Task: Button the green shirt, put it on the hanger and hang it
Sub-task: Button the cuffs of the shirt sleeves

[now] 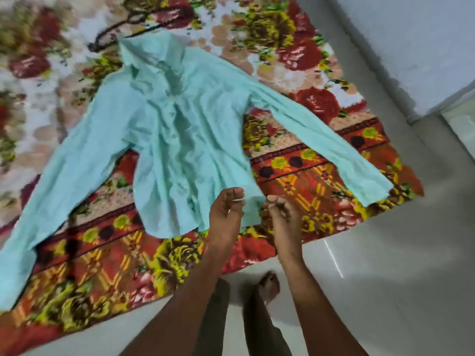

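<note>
The pale green shirt [185,129] lies flat on a flowered blanket, front up, collar far from me, both long sleeves spread out to the sides. My left hand [226,211] and my right hand [280,211] meet at the shirt's near hem on its right side. Each pinches the fabric edge there, and a small flap of green cloth sits between them. A dark hanger [113,34] lies partly hidden under the collar, only its hook and one arm showing.
The red, yellow and white flowered blanket [321,176] covers a low bed or mat. Pale tiled floor [385,278] runs along its near and right sides. A white wall [411,47] stands at the right. My feet [267,286] show below.
</note>
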